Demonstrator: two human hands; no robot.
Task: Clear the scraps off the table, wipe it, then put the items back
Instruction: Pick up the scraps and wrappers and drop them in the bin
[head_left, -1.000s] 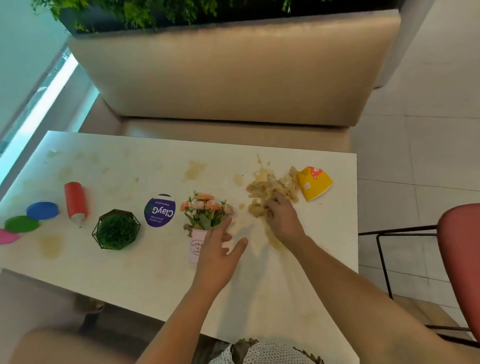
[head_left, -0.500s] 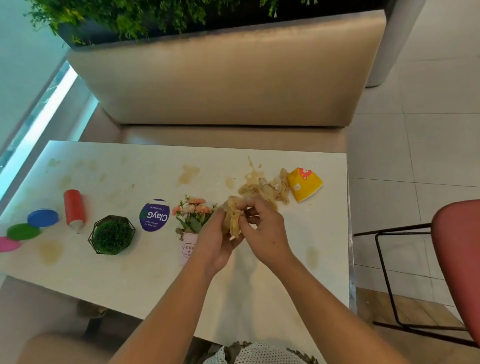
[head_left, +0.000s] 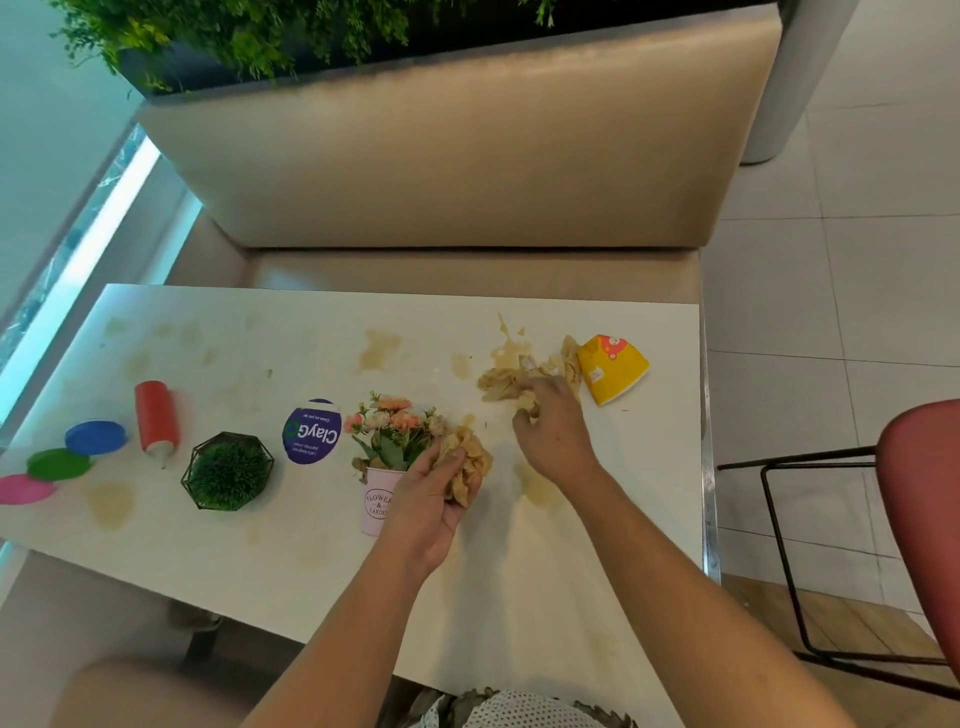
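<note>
Tabletop (head_left: 156, 540): white, blotched with brown stains.
Left hand (head_left: 427, 499): grip cupped around a wad of crumpled brown scraps (head_left: 467, 462), just beside the pink flower pot (head_left: 378, 499).
Right hand (head_left: 553, 431): grip curled down onto the loose pile of brown scraps (head_left: 506, 382).
Crushed yellow paper cup (head_left: 613, 370): lying right of that pile, touching it.

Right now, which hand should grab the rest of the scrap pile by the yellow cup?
Right. The right hand is already on the scrap pile beside the yellow cup. The left hand is full, cupping a wad of scraps by the flower pot.
</note>
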